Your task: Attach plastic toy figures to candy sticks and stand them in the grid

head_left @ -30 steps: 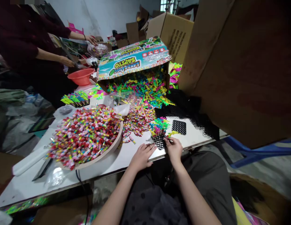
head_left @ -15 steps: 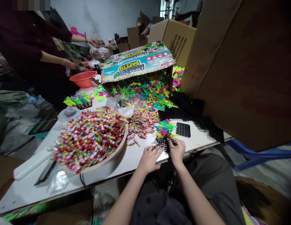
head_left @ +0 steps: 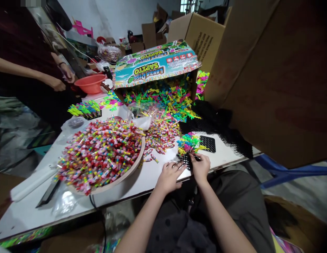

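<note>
black lattice tray (head_left: 187,162), flat and hole-punched, lies just lower-right of centre, its far end crowded with spiky plastic figures (head_left: 188,143); left hand (head_left: 168,176) loosely spread beside it, right hand (head_left: 201,166) fingertips bunched, on what i cannot tell.

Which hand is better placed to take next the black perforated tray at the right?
Probably the right hand: it is nearer that black perforated tray, which lies just beyond it. The left hand is farther left, at the other perforated tray.
</note>
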